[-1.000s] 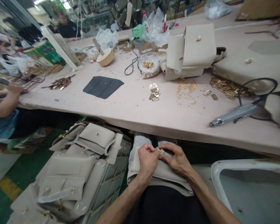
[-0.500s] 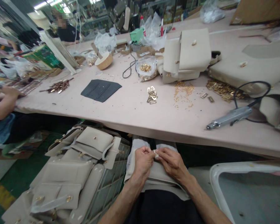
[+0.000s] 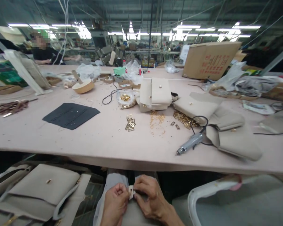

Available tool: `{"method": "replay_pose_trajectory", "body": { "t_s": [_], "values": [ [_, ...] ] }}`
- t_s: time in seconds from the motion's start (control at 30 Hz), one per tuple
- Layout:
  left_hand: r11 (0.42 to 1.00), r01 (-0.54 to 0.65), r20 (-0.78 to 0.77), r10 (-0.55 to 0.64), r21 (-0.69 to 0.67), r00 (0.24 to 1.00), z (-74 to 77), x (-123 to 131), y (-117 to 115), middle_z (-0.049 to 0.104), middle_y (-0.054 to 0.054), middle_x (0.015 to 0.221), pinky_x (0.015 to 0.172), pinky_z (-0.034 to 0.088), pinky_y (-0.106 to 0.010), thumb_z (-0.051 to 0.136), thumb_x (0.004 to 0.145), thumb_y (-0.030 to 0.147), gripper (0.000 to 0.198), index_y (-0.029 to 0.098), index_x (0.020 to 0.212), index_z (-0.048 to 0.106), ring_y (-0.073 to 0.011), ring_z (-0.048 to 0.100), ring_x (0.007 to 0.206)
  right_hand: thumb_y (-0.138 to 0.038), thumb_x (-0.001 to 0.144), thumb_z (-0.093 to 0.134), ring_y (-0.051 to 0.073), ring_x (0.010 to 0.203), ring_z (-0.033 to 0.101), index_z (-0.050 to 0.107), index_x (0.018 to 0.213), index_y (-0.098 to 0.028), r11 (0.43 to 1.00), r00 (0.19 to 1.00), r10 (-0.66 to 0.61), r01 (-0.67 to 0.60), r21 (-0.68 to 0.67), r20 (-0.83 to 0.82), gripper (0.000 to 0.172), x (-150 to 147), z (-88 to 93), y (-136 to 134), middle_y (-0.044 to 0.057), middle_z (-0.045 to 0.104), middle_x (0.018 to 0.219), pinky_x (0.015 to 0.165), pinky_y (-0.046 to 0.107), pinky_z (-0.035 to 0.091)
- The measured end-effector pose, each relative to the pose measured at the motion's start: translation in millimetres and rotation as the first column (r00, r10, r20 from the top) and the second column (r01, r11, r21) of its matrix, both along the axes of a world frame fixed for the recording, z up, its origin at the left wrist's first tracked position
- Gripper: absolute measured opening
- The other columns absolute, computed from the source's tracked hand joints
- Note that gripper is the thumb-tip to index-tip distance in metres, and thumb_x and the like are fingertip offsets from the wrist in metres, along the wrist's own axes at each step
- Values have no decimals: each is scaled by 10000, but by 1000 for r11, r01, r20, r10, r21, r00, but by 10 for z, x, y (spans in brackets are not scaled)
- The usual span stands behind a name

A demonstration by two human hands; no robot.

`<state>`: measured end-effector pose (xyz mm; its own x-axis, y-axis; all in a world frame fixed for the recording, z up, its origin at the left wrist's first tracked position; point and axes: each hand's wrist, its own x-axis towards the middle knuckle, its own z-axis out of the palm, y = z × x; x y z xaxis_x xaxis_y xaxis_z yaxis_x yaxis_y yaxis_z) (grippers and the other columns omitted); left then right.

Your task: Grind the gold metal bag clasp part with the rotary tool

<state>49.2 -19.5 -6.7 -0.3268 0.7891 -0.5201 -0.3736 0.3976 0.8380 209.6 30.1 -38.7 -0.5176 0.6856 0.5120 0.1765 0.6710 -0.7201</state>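
Note:
Low in the view, below the table's front edge, my left hand [image 3: 114, 203] and my right hand [image 3: 150, 200] meet with fingers pinched together. Between the fingertips sits a small pale fitting [image 3: 131, 191]. Both hands rest on a beige bag piece [image 3: 113, 183] lying across my lap. On the pink table [image 3: 85, 141] above lie a grey powered screwdriver [image 3: 191, 143] with a black cable, a little pile of gold clasps [image 3: 130, 123] and scattered gold screws [image 3: 157, 118].
A stack of beige bags [image 3: 37, 188] fills a crate at lower left. A white plastic tub rim [image 3: 202, 191] is at lower right. The table also holds a black leather panel [image 3: 70, 115], a beige bag [image 3: 155, 94], beige panels [image 3: 233, 141], a cardboard box [image 3: 209, 59]. A person sits far left.
The camera has tilted up, showing far more of the table and hall. My hands stay together on the lap, still pinching the small fitting, now at the bottom edge.

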Motion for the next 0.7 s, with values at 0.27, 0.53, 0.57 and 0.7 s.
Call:
{"method": "replay_pose_trajectory", "body": {
  "t_s": [0.27, 0.53, 0.57, 0.7],
  "values": [
    [999, -32, -22, 33, 39, 999, -8, 25, -23, 429, 69, 502, 443, 198, -179, 852, 559, 332, 375, 203, 599, 502, -54, 296, 447, -121, 906, 542, 193, 705, 558, 587, 874, -220, 973, 997, -76, 77, 216, -13, 113, -86, 44, 3, 41, 630, 805, 640, 320, 421],
    [991, -40, -141, 58, 125, 988, 88, 46, 107, 495, 40, 525, 491, 358, -220, 897, 496, 403, 473, 216, 556, 467, -115, 446, 509, -122, 925, 565, 194, 678, 559, 577, 863, -227, 941, 960, -248, 271, 205, -132, 123, -33, 205, 116, 44, 614, 769, 600, 313, 404],
    [992, -34, -155, 52, 120, 986, 79, 39, 108, 484, 43, 518, 485, 349, -217, 886, 501, 405, 468, 218, 553, 461, -115, 440, 505, -120, 936, 567, 195, 686, 566, 581, 868, -226, 929, 950, -284, 307, 209, -133, 128, 11, 220, 164, 45, 613, 769, 607, 311, 411],
    [994, -26, -168, 45, 110, 985, -42, -13, 54, 478, 43, 514, 462, 304, -202, 838, 526, 383, 395, 218, 565, 481, -108, 426, 494, -161, 985, 597, 180, 670, 563, 554, 799, -222, 831, 866, -495, 497, 250, -76, 200, 374, 372, 523, 25, 587, 716, 648, 307, 428]
  ]
}}
